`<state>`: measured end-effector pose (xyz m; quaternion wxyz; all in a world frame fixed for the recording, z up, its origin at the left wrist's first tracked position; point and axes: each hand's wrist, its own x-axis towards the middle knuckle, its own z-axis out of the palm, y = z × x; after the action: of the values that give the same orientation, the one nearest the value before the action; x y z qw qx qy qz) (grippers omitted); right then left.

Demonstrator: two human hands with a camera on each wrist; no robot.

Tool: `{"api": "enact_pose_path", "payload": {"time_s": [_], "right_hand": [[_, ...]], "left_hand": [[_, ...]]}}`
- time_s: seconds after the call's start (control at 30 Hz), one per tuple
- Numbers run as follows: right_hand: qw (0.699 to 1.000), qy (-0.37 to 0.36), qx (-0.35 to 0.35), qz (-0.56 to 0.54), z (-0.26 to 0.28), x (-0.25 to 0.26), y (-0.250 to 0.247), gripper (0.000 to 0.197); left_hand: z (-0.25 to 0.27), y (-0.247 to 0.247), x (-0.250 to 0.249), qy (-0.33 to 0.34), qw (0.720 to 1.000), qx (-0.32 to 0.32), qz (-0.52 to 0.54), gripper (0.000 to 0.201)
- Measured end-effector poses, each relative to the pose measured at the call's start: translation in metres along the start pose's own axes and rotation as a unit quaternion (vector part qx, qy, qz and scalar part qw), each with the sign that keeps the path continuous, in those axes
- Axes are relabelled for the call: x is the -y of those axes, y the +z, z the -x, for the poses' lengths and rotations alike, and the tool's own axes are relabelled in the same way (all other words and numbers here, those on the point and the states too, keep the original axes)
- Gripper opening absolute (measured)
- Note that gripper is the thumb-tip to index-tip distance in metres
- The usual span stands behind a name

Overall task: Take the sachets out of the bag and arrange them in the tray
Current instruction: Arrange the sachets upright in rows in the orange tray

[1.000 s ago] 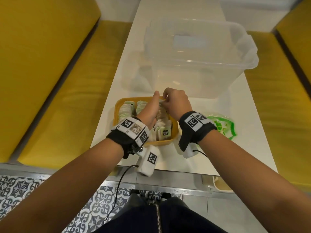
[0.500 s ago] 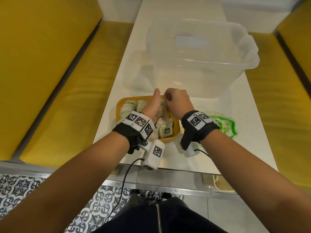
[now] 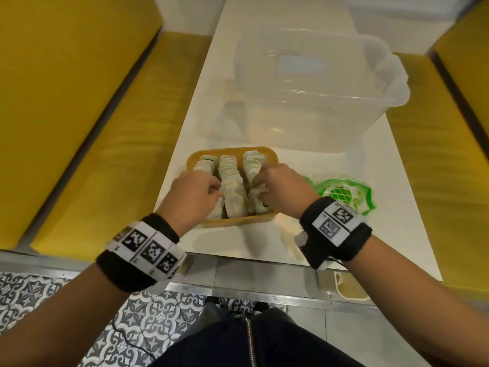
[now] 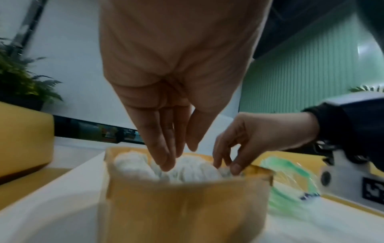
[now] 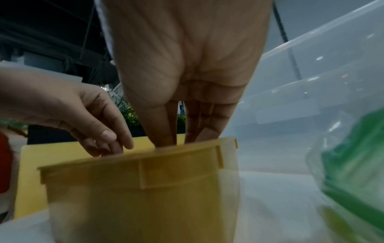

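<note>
A yellow tray (image 3: 264, 150) near the table's front edge holds three rows of white and green sachets (image 3: 232, 186) standing on edge. My left hand (image 3: 215, 193) reaches down between the left and middle rows, its straight fingers (image 4: 166, 162) touching the sachet tops (image 4: 191, 169). My right hand (image 3: 260, 190) is over the right row, thumb and fingers (image 4: 235, 167) closed on sachets by the tray's right wall. In the right wrist view the tray wall (image 5: 135, 197) hides those fingertips. The clear, green-printed bag (image 3: 344, 194) lies flat to the tray's right.
A large clear plastic bin (image 3: 317, 102) stands just behind the tray and fills the middle of the white table (image 3: 185, 133). Yellow bench seats (image 3: 119, 128) run along both sides. The table's front edge is close under my wrists.
Both hands have drawn back from the far end of the right row toward me. The left hand has shifted left to the middle rows, while the right stays on the right row.
</note>
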<state>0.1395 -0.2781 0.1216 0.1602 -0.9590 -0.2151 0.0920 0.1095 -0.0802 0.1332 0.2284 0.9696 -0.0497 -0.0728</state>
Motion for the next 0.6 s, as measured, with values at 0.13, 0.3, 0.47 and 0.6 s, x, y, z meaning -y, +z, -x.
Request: {"api": "enact_pose_path", "payload": {"time_s": [0.13,0.3,0.47,0.6], "right_hand": [[0.999,0.03,-0.01,0.018,0.003,-0.001,0.003,0.03],[0.997,0.032,-0.055,-0.032,0.006,0.005,-0.003,0.023],[0.996,0.024,-0.044,-0.075,0.004,0.035,0.003,0.025],[0.997,0.015,-0.024,-0.076,-0.006,0.067,0.013,0.024]], "left_hand": [[0.004,0.015,-0.011,-0.003,0.999,0.04,-0.01,0.028],[0.001,0.005,0.004,-0.013,0.999,-0.022,0.024,0.027],[0.005,-0.003,0.034,-0.008,0.996,-0.079,0.034,0.022],[0.012,-0.001,0.042,-0.028,0.995,-0.096,0.022,0.024]]}}
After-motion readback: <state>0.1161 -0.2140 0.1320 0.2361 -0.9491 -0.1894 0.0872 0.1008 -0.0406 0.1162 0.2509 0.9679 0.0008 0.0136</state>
